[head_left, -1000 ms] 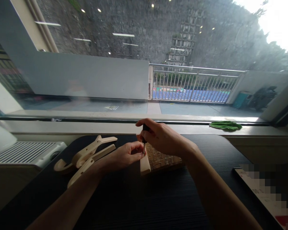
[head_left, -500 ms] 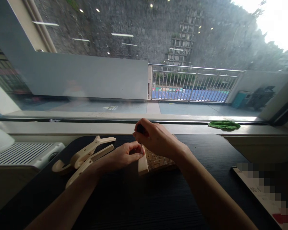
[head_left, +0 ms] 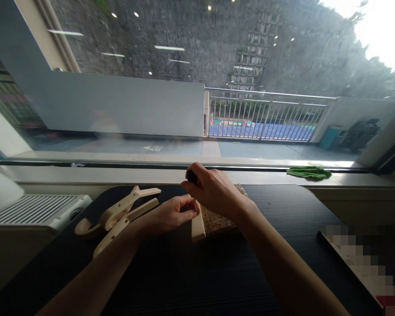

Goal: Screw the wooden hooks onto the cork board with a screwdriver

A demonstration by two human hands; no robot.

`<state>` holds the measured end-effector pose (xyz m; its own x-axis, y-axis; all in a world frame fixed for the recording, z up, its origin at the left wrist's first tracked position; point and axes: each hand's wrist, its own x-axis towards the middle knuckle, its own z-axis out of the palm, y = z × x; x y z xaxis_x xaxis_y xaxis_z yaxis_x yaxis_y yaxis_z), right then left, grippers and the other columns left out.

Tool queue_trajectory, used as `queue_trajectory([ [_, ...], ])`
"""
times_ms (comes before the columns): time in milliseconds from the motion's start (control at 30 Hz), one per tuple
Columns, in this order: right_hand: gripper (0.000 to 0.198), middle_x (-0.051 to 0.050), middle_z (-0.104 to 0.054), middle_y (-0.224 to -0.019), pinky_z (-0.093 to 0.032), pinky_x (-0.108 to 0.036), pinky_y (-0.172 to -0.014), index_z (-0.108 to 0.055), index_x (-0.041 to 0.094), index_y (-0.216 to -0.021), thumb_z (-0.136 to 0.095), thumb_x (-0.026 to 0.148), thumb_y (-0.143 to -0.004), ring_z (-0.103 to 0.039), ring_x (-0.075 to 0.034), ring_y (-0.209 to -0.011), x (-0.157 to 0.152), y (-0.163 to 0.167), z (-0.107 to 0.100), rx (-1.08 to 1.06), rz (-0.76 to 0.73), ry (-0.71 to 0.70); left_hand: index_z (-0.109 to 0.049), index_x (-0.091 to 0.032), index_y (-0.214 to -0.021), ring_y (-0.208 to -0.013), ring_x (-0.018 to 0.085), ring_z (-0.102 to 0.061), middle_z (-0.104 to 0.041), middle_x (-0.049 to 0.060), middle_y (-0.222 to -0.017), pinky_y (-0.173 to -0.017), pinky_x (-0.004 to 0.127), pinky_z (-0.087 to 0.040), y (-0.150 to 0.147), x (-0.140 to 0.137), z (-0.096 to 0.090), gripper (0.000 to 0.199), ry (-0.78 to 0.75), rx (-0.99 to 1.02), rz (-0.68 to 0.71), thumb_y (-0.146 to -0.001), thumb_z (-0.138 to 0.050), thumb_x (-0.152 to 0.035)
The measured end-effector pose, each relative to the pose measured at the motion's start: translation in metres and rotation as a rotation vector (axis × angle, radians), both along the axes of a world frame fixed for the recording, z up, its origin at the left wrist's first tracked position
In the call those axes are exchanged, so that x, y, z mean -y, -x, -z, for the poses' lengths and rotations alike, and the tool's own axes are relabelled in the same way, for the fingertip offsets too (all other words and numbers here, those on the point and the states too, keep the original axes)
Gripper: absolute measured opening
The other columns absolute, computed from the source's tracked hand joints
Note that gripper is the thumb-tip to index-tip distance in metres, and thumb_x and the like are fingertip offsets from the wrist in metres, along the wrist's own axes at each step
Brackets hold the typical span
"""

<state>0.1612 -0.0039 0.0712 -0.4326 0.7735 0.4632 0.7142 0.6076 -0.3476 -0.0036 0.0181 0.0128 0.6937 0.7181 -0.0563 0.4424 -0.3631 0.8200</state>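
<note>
My right hand (head_left: 213, 188) is wrapped round the black handle of a screwdriver (head_left: 192, 177), held upright. Its metal shaft points down at a pale wooden bar (head_left: 198, 229) along the left edge of a brown woven panel (head_left: 216, 223). Low on the shaft, the fingertips of my left hand (head_left: 177, 210) are pinched together, beside the bar. Whatever sits between those fingertips is too small to make out. Part of the panel is hidden under my right hand and forearm.
Curved pale wooden pieces with holes (head_left: 120, 213) lie on the black table (head_left: 171, 272) at the left. A green cloth (head_left: 309, 173) rests on the windowsill (head_left: 250, 175). The window stands behind the table, a white radiator (head_left: 42, 210) to the left, and a partly blurred board (head_left: 348, 263) at right.
The view has shifted slightly. My right hand's grip on the screwdriver handle has turned a little, and more of the woven panel's far corner shows. My left hand keeps its pinch.
</note>
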Motion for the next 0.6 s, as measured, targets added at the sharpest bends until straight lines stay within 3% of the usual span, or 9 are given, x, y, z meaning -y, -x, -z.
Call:
queue_trajectory([
  [600,0.023,-0.003,-0.059,-0.071,-0.027,-0.023,-0.053,-0.046,0.018,-0.099,-0.042,0.037,-0.088,-0.047,-0.010,-0.057,-0.0030,0.0006,0.0043,-0.012,0.000,0.005,-0.057,-0.018,-0.090,-0.078,0.016,-0.054,-0.061,0.001,-0.083,-0.069,0.025,-0.040,-0.0013,0.0026,-0.0023,0.024,-0.014,-0.014,-0.013,-0.084,-0.044,-0.037],
])
